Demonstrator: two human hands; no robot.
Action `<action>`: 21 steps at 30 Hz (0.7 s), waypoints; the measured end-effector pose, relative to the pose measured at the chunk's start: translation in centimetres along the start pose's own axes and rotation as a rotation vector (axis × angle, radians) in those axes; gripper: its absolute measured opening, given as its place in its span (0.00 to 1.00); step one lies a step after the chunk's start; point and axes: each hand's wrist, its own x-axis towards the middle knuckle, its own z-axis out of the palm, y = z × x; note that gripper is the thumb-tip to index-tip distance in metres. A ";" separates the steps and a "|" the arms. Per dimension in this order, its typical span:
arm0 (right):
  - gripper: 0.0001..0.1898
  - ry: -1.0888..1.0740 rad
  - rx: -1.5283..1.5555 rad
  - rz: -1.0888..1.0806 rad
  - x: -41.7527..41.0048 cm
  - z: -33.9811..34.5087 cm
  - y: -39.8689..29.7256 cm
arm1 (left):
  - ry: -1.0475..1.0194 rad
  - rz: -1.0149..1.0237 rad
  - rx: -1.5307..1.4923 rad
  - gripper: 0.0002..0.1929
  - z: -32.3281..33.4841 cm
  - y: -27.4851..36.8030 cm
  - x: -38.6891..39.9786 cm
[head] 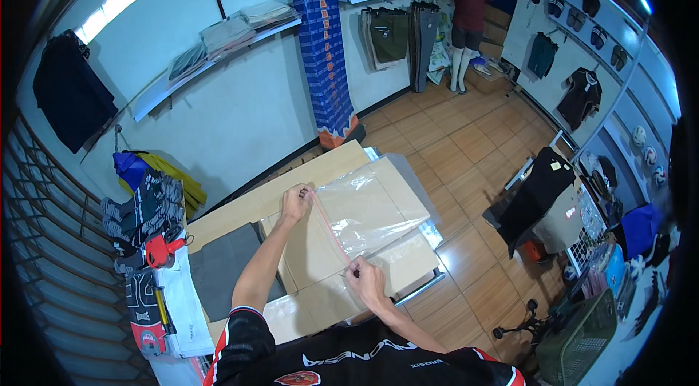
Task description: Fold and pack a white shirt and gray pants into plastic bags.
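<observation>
A clear plastic bag [371,208] with a red strip along its near edge lies over the cardboard-covered table [409,266]. My left hand [297,203] pinches the far end of that red edge. At the other end of the strip, the fingers of my right hand [367,283] grip the bag's corner. The red edge is pulled straight between both hands, and I see only cardboard through the film. Left of my left forearm lies a folded dark grey garment [224,266], flat on the table and partly covered by that arm.
A red tape dispenser [164,250], a yellow-handled tool [163,307] and white folded cloth [183,298] are at the table's left end, beside bundled socks [147,206]. A blue wrapped pillar [322,47] stands beyond the table. A chair with black clothing [538,195] stands right.
</observation>
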 end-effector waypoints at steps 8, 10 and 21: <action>0.07 0.085 -0.063 0.002 -1.7 2.7 -2.0 | 0.059 0.063 0.027 0.05 -2.3 -1.4 -1.5; 0.07 0.121 -0.065 0.019 -1.9 2.9 -1.7 | 0.081 0.073 0.062 0.05 -2.3 -0.8 -1.7; 0.08 0.186 -0.057 0.084 -3.5 4.7 -3.1 | 0.068 0.065 0.056 0.04 -3.4 -1.3 -2.1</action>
